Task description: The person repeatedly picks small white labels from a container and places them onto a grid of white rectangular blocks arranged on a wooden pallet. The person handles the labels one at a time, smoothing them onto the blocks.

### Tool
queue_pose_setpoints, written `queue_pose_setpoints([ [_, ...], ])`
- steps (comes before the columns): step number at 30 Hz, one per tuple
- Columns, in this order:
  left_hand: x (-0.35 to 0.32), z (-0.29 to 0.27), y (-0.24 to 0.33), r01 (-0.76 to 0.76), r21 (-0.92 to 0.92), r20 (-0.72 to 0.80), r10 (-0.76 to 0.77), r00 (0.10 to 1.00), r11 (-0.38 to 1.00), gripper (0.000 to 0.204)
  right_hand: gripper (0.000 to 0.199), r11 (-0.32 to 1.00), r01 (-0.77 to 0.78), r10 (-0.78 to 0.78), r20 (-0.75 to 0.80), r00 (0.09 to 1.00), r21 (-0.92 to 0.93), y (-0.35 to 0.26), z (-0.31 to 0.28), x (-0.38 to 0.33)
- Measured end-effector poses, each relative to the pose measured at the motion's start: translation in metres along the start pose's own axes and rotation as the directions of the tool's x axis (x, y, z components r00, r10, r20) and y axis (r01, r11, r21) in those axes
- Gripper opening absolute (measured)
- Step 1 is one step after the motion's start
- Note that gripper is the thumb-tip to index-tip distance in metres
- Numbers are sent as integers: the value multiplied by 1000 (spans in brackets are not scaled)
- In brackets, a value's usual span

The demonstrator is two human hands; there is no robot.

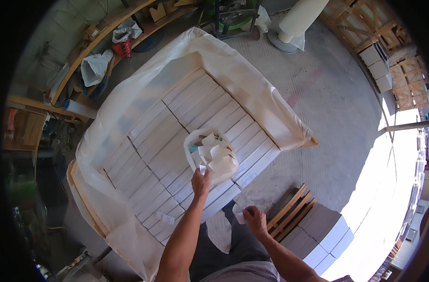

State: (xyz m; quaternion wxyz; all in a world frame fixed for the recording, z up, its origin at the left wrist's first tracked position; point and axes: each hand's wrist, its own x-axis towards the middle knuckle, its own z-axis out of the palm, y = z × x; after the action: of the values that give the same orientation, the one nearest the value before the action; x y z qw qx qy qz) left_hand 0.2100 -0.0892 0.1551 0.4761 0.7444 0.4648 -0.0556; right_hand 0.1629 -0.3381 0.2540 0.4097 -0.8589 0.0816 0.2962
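My left hand (200, 184) pinches a small white label (202, 169) at the near rim of a white plastic bag (191, 141). Crumpled scraps of pale paper (219, 156) fill the bag, which stands on a layer of white boxes (153, 141) packed in tight rows. Lower and to the right, my right hand (255, 222) is closed on a curled white paper strip (239, 214), held clear of the boxes. Another white printed label (165, 217) lies on the boxes left of my left forearm.
Translucent plastic sheeting (125, 98) lines the wood-edged sides around the boxes. At my right, more stacked boxes (320, 225) stand beside wooden slats (292, 211). A wrapped film roll (301, 21) stands on the concrete floor (336, 103). Shelving (78, 61) is at the far left.
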Motion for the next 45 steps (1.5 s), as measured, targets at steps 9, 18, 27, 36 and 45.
queue_pose_setpoints([
  [9,-178,-48,-102,460,-200,313,-388,867,865,39,17,915,351,-289,283,915,-198,-23,61,-18],
  [18,-244,-103,-187,637,-603,332,-575,748,480,20,20,998,57,-37,396,918,-39,10,146,-56],
  [27,-261,-142,-337,675,-538,74,-769,635,506,21,20,941,-336,310,490,815,-38,75,285,-123],
  [36,-215,-166,-446,548,-145,-359,-560,747,824,25,31,699,-709,504,636,585,98,131,391,-160],
  [45,-197,-153,-486,624,97,-423,-535,731,776,23,44,664,-742,533,635,559,95,145,421,-167],
])
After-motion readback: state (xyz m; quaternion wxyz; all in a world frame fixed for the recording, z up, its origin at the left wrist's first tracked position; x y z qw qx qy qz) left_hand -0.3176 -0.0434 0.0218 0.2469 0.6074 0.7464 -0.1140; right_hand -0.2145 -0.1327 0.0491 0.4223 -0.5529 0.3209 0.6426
